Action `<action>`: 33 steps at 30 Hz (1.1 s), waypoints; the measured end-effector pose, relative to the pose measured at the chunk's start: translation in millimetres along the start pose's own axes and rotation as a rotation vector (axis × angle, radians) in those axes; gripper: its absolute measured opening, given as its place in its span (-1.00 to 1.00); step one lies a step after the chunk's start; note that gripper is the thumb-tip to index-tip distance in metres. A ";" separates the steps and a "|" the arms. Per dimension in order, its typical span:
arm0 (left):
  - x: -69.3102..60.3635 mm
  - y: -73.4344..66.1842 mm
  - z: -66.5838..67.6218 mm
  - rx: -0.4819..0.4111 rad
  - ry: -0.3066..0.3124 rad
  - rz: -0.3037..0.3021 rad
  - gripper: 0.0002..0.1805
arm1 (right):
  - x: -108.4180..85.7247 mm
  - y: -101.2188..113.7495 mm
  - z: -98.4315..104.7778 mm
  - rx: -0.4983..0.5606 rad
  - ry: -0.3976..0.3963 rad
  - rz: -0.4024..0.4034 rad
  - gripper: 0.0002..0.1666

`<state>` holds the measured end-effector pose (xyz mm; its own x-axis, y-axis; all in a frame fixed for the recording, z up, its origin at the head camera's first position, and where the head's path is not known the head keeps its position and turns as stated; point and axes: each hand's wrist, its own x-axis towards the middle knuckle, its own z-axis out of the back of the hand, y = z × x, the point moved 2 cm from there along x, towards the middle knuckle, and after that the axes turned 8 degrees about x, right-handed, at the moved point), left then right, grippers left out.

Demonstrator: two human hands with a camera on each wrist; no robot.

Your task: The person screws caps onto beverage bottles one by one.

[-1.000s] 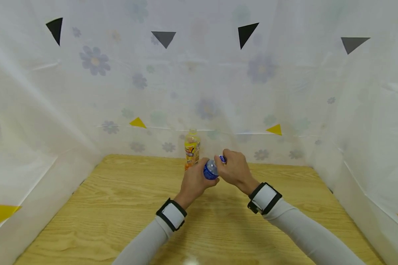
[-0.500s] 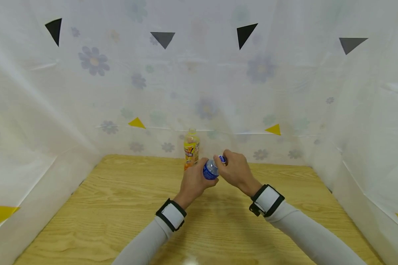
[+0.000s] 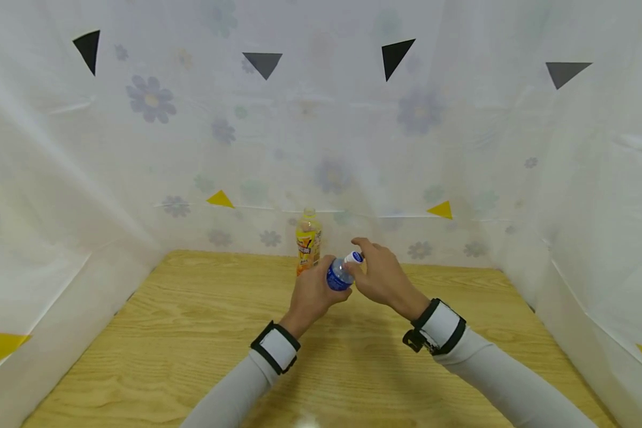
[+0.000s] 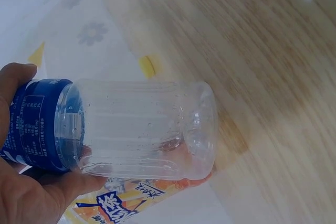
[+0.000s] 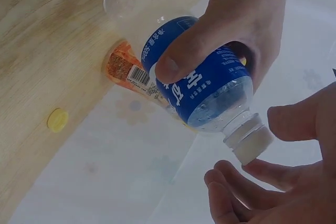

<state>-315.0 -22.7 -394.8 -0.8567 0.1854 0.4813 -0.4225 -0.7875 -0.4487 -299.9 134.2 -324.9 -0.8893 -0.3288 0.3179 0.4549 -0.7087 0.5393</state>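
Note:
My left hand (image 3: 312, 291) grips a clear bottle with a blue label (image 5: 199, 77) round the label, the bottle tilted with its white cap (image 5: 253, 144) toward my right hand. In the right wrist view my right hand (image 5: 283, 171) has its thumb and fingers spread on either side of the cap, one fingertip at its edge. The cap sits on the bottle's neck. Inside the clear lower part (image 4: 142, 129) a few droplets show. Behind my left hand, an orange-and-yellow labelled bottle (image 3: 308, 242) stands upright without a cap.
A yellow cap (image 5: 58, 120) lies on the wooden table (image 3: 192, 333), near its back edge. White flower-patterned sheeting (image 3: 331, 131) hangs behind the table and at both sides, with black, grey and yellow triangles on it.
My right fingers have loosened from the white cap and spread, so more of it shows. My right wrist has shifted slightly right. The left hand keeps its grip on the blue-labelled bottle.

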 end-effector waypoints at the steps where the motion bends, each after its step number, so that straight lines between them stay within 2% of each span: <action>1: -0.1 0.0 0.2 -0.001 -0.003 -0.002 -0.32 | -0.3 0.5 0.2 -0.002 0.002 0.015 -0.37; 9: 0.3 1.4 -0.5 0.001 -0.011 -0.022 -0.33 | -2.6 3.8 -0.3 0.010 -0.027 0.091 -0.64; 33: 0.0 2.0 -0.4 -0.005 0.003 -0.012 -0.35 | 1.1 -0.1 -7.4 -0.010 -0.103 0.108 -0.76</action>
<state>-316.0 -24.0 -395.9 -0.8527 0.1965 0.4840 -0.4339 -0.7824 -0.4467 -301.3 129.3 -330.4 -0.8253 -0.3378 0.4525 0.5466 -0.6790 0.4901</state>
